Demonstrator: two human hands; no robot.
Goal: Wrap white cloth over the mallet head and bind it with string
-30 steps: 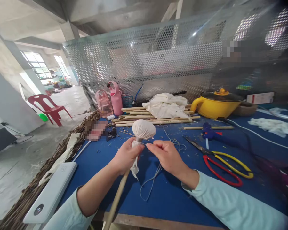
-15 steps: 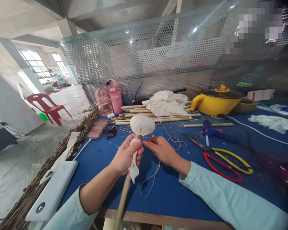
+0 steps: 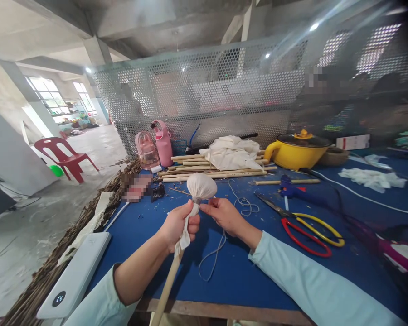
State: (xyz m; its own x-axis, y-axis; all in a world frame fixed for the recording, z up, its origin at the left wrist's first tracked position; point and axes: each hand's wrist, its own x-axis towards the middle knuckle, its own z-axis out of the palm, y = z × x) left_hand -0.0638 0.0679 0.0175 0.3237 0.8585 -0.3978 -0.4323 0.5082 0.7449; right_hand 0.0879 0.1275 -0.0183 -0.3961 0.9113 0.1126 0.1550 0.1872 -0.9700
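Note:
My left hand [image 3: 178, 223] is closed round a wooden stick [image 3: 166, 288] just under its white cloth-wrapped ball head [image 3: 201, 186], pinning the loose cloth tail. My right hand [image 3: 223, 213] pinches a thin white string [image 3: 213, 251] at the neck below the ball, touching the left hand's fingertips. The string trails down in a loop onto the blue table [image 3: 245, 271].
Large scissors with red and yellow handles [image 3: 308, 228] lie right of my hands. Behind are a blue glue gun [image 3: 291, 189], several wooden sticks [image 3: 217, 172], white cloth [image 3: 233, 151], a yellow pot [image 3: 297, 151], pink bottles [image 3: 155, 146] and a perforated metal screen [image 3: 204, 95]. A white power bank [image 3: 75, 276] lies at the left edge.
My right hand has moved left, closing in on the neck of the ball until it meets the left hand. The stick and ball stay held upright.

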